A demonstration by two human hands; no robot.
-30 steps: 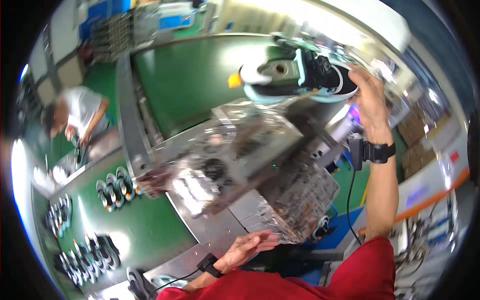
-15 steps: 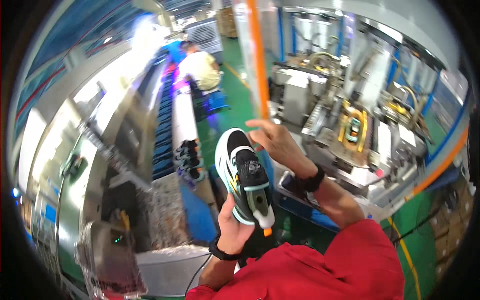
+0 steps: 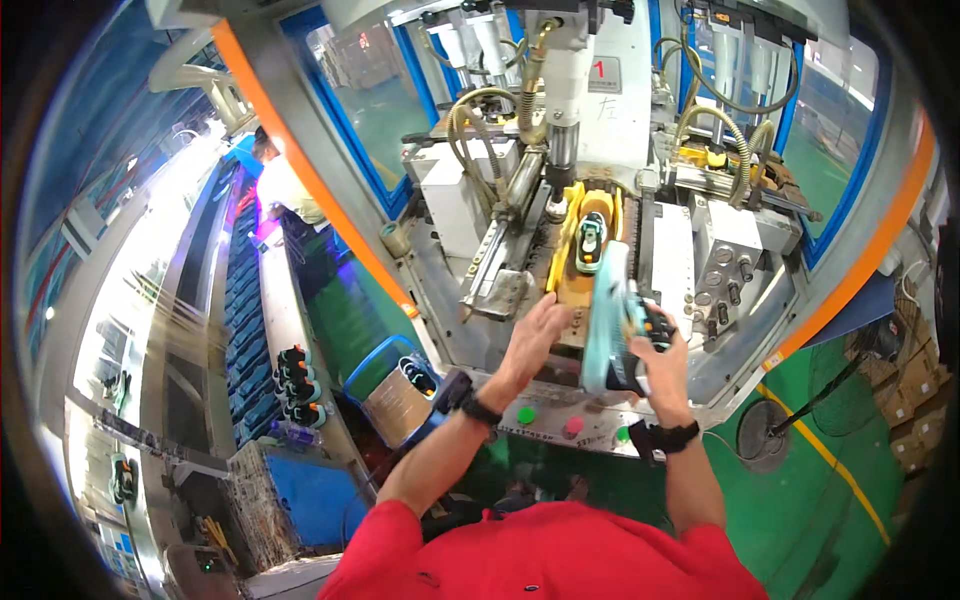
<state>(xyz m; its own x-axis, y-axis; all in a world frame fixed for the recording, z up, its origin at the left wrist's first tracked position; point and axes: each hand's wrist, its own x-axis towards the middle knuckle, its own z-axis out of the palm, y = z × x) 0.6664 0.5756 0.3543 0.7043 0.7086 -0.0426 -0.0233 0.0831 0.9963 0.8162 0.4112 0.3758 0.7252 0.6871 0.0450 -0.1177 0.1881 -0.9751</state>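
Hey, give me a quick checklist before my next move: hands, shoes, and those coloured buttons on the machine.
1. Right hand gripping the held shoe: ok.
2. Left hand free: ok, it shows nothing in its grasp.
3. No other shoe between the yellow side pieces: not ok, a second shoe sits there.
4. Fingers off the coloured buttons: ok, both hands are beyond them.
5. Held shoe's finish unmarked: cannot tell, it is motion-blurred.

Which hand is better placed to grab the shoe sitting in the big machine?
Probably the left hand: it looks empty and is stretched out toward the machine and its shoe. The right hand is busy gripping another shoe.
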